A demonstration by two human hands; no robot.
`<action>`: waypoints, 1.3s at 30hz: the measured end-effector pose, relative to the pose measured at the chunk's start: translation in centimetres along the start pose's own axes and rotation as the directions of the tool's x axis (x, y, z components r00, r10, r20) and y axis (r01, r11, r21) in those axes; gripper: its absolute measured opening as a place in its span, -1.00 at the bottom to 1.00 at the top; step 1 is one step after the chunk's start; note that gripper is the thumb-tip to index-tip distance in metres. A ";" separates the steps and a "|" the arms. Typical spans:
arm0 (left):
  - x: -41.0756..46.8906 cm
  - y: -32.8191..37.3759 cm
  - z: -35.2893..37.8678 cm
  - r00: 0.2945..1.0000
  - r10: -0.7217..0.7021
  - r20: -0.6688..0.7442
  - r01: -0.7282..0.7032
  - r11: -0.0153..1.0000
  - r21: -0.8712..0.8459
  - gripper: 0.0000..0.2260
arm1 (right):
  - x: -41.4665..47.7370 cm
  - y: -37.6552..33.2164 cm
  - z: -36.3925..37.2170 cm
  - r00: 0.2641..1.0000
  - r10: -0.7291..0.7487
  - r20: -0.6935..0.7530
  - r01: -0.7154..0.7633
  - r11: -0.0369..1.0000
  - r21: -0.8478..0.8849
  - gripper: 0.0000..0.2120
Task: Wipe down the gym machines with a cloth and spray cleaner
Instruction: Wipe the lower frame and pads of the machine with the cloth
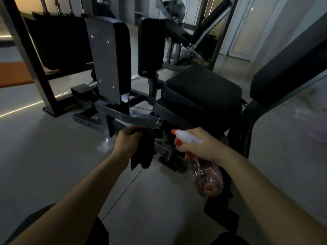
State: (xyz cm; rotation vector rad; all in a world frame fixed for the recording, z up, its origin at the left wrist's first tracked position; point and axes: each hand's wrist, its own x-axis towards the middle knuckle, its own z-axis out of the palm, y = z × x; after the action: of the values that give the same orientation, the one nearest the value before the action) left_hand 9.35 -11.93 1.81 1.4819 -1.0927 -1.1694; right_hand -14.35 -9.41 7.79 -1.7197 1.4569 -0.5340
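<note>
A grey gym machine (123, 117) with two upright black leg pads, a black seat (201, 89) and a backrest (290, 71) stands in front of me. My left hand (129, 140) grips a dark cloth (143, 154) that hangs down just below the machine's grey arm. My right hand (200, 147) holds a clear spray bottle (205, 175) by its neck, a finger on the orange trigger. Its white and orange nozzle (184, 135) points left at the pivot under the seat.
A dark weight-stack frame (35, 68) stands at the left, with an orange mat (14, 73) beyond it. Another machine with an inclined bench (203, 32) fills the back. Pale tiled floor (53, 147) spreads to the left and under my arms.
</note>
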 end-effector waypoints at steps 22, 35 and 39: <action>-0.8 -4.3 1.7 0.979 -0.196 0.053 0.185 0.969 0.165 -0.90 | -4.6 14.9 15.3 0.955 0.046 -0.292 -0.094 0.984 -0.153 -0.76; -0.8 -6.2 2.4 0.950 -0.273 0.149 0.205 0.912 0.356 -0.83 | -2.4 24.1 26.4 0.938 0.292 -0.189 -0.311 0.947 -0.080 -0.68; -0.6 -6.9 2.8 0.939 -0.291 0.183 0.206 0.902 0.379 -0.85 | -2.4 23.5 27.9 0.960 0.220 -0.172 -0.253 0.945 -0.208 -0.76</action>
State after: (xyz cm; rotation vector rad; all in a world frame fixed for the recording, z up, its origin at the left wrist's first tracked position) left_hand 7.13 -10.51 -5.16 1.8406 -1.3603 -1.4089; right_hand -8.45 0.95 -26.83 -1.6731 1.8642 -0.3799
